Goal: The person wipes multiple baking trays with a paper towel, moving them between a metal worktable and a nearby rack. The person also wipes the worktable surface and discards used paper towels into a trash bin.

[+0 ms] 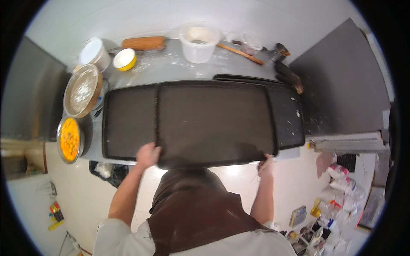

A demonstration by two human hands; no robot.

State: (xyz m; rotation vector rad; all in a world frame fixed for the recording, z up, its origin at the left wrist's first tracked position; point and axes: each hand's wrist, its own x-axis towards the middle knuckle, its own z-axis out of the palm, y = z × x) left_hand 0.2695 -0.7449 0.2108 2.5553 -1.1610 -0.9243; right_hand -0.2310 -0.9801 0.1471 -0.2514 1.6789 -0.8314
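Note:
A dark rectangular baking tray [213,123] lies across the front of the worktop, close to my apron. My left hand [149,156] grips its left edge near the front corner. At the front right corner, my right hand [266,166] holds the rim, with a thin pale item, too blurred to name, along the fingers. Under its left side sits a second dark tray [129,123], partly covered. Another dark tray [286,118], specked with white bits, shows beyond the right side. The upper tray's surface is bare.
Along the left stand a metal bowl of orange-yellow pieces [69,140], a round flour-dusted sieve [82,90] and a white tub [94,54]. Behind are a yellow bowl [125,60], wooden rolling pin [143,43], plastic bucket [200,48] and wooden stick [240,54]. Metal panels [342,83] flank the worktop.

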